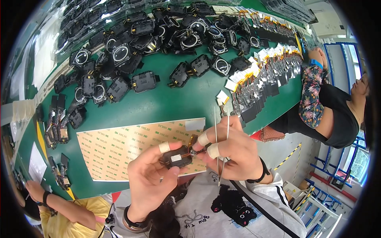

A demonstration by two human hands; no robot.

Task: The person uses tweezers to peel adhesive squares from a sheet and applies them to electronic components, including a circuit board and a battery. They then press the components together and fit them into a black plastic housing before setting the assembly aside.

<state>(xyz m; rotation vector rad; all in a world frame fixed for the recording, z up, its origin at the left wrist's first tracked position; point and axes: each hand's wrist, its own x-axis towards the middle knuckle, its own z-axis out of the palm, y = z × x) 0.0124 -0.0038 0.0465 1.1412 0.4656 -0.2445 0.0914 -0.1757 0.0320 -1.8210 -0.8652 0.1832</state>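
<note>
I see my left hand [149, 178] gripping a small black part [176, 156], its underside hidden by fingers. At three o'clock, my right hand [234, 152] pinches tweezers [222, 146] above the green tabletop [174, 103].

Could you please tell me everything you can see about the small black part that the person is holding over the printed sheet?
The small black part is a boxy housing of what looks like dark plastic, with a pale label on its upper face and copper-coloured bits at its right end. It is held roughly level above the tan printed sheet. The left hand pinches it with taped thumb and fingers; the right hand touches its right end while holding metal tweezers that point upward. Finer details are too small to tell.
</note>
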